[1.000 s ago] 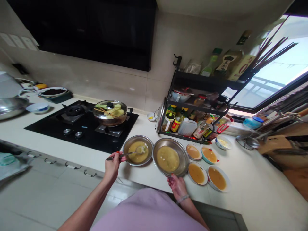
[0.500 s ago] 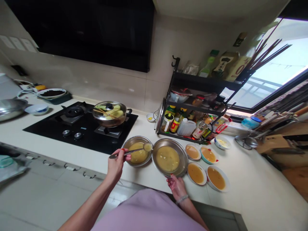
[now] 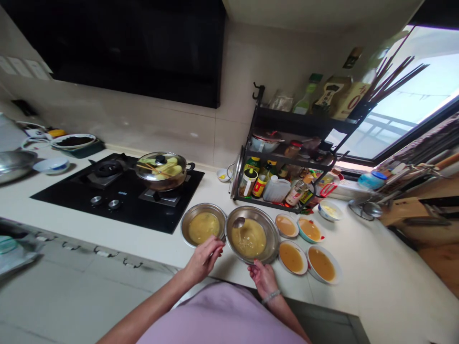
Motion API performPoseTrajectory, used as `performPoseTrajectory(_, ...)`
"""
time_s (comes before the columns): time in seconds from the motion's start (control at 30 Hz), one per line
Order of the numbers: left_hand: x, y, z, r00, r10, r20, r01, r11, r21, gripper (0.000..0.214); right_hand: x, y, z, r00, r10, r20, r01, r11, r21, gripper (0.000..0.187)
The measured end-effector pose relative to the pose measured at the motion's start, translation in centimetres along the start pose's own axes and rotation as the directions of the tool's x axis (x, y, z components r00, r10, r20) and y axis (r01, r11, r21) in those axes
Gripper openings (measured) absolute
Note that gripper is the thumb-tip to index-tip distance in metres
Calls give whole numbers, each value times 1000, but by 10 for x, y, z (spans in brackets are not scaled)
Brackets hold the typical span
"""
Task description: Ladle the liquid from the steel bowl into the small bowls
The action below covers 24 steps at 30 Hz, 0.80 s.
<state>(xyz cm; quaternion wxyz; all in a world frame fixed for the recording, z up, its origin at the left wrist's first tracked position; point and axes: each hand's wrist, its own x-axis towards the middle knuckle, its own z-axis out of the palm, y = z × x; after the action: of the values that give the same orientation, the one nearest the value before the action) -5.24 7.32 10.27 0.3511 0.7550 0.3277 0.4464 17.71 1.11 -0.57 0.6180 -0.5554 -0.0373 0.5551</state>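
Note:
My left hand is closed on the handle of a metal spoon, whose bowl hangs over the left rim of the larger steel dish. That dish holds yellow liquid, and my right hand grips its near edge. A smaller steel bowl with the same yellow liquid sits just to its left, beside my left hand. Several small bowls of orange-yellow liquid stand to the right of the large dish.
A black gas hob carries a glass-lidded pot at the back left. A black condiment rack with bottles stands behind the dishes. Plates and a wok lie far left, a window and utensils far right.
My left hand carried the spoon from the smaller bowl rightward to the larger dish. My right hand stayed on the dish's edge.

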Motion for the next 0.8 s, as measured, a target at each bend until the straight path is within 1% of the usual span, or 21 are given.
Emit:
performPoseTrajectory(0.07, -1, -6, -10, 990, -50, -131, 50, 999, 2, 20, -1, -1, 0, 1000, 1, 5, -1, 1000, -5, 51)
performPoseTrajectory(0.1, -2, -11, -16, 971, -101, -218, 101, 995, -11, 21, -1, -1, 0, 1000, 1, 8, -1, 1000, -10, 50)
performPoseTrajectory(0.13, -2, -17, -22, 942, -161, -294, 159, 987, -30, 21, -1, -1, 0, 1000, 2, 10, -2, 1000, -15, 49)
performPoseTrajectory(0.2, -3, -31, -33, 890, -244, -385, 241, 969, -56, 21, -2, -2, 1, 1000, 4, 10, -4, 1000, -22, 49)
performPoseTrajectory(0.23, -4, -38, -37, 875, -263, -407, 268, 962, -45, 21, -2, -2, 1, 1000, 5, 7, -5, 1000, -22, 49)
performPoseTrajectory(0.27, -5, -45, -41, 868, -275, -413, 291, 956, -24, 20, -2, -2, 2, 1000, 6, 5, -5, 1000, -21, 50)
performPoseTrajectory(0.37, -10, -61, -42, 865, -294, -405, 327, 945, 12, 22, -2, -3, 3, 1000, 11, -1, -11, 1000, -20, 51)
performPoseTrajectory(0.43, -12, -68, -38, 860, -337, -384, 351, 936, -36, 23, -2, -3, 3, 1000, 13, 1, -13, 1000, -20, 52)
performPoseTrajectory(0.47, -12, -71, -35, 847, -379, -373, 373, 923, -90, 24, -2, -3, 3, 1000, 11, 2, -11, 1000, -19, 52)
performPoseTrajectory(0.5, -12, -73, -33, 823, -433, -367, 402, 901, -162, 26, -2, -3, 3, 1000, 8, 1, -8, 1000, -16, 52)
performPoseTrajectory(0.53, -12, -74, -31, 788, -494, -367, 431, 869, -244, 27, -2, -3, 3, 1000, 5, 0, -5, 1000, -14, 53)
performPoseTrajectory(0.63, -9, -77, -30, 641, -649, -409, 469, 754, -460, 29, 0, -2, 2, 1000, 7, 1, -7, 1000, -17, 52)
performPoseTrajectory(0.67, -8, -77, -31, 597, -680, -426, 468, 727, -503, 28, 0, -2, 1, 1000, 11, 4, -11, 1000, -21, 52)
performPoseTrajectory(0.7, -7, -77, -33, 562, -701, -438, 467, 706, -532, 27, 0, -2, 1, 1000, 12, 9, -12, 1000, -26, 51)
performPoseTrajectory(0.73, -7, -77, -36, 540, -715, -444, 466, 693, -550, 26, 0, -2, 1, 1000, 12, 12, -11, 1000, -29, 51)
performPoseTrajectory(0.8, -8, -76, -40, 519, -725, -452, 464, 683, -564, 24, 1, -2, 0, 1000, 5, 16, -5, 1000, -29, 50)
